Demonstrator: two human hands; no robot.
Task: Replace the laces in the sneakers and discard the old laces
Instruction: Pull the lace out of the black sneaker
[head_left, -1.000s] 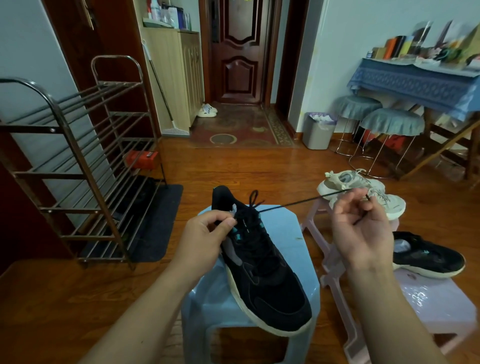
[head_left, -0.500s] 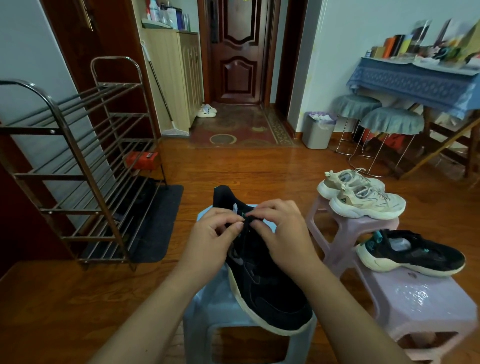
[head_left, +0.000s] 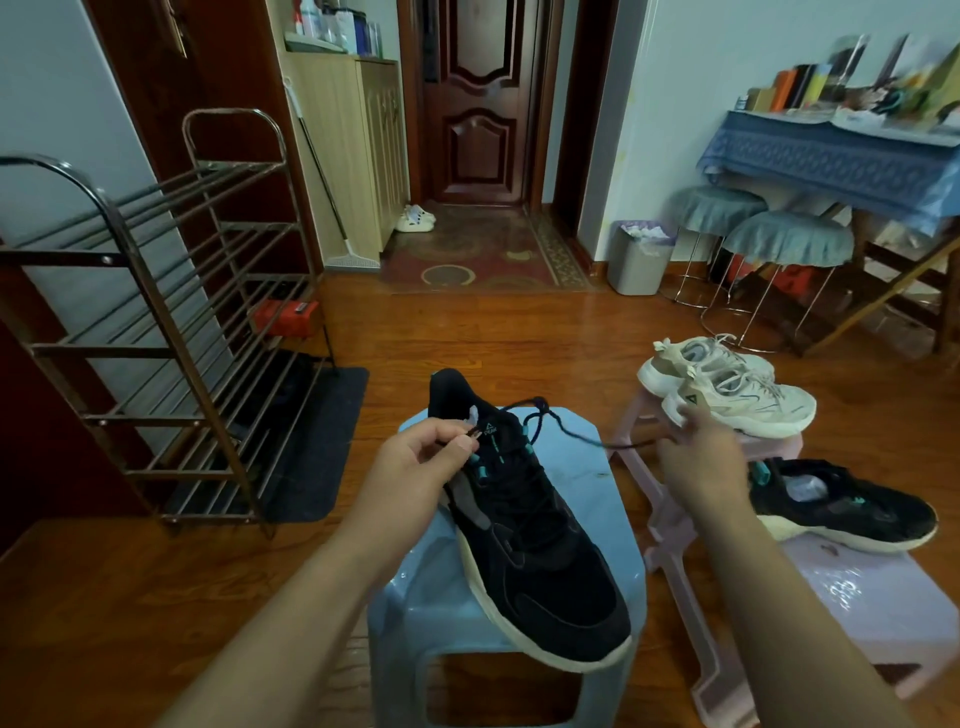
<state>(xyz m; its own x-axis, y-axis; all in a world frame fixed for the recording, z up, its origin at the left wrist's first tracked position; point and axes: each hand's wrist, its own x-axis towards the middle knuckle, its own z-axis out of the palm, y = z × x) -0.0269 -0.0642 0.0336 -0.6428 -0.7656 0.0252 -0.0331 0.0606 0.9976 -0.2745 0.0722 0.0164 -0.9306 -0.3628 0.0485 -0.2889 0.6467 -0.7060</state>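
The left hand (head_left: 415, 457) pinches one tip of the black lace (head_left: 566, 426) at the collar of the black sneaker (head_left: 530, 525), which lies on the blue stool (head_left: 613, 499). The lace looks thin, limp and light — best taken by its stiff tip. The right hand (head_left: 696, 457) holds the other end; its grip is blurred, so I cannot tell. Black sneakers: two — the second black sneaker (head_left: 852, 506) sits on a pink stool (head_left: 872, 597). Beige sneakers (head_left: 727, 384): two.
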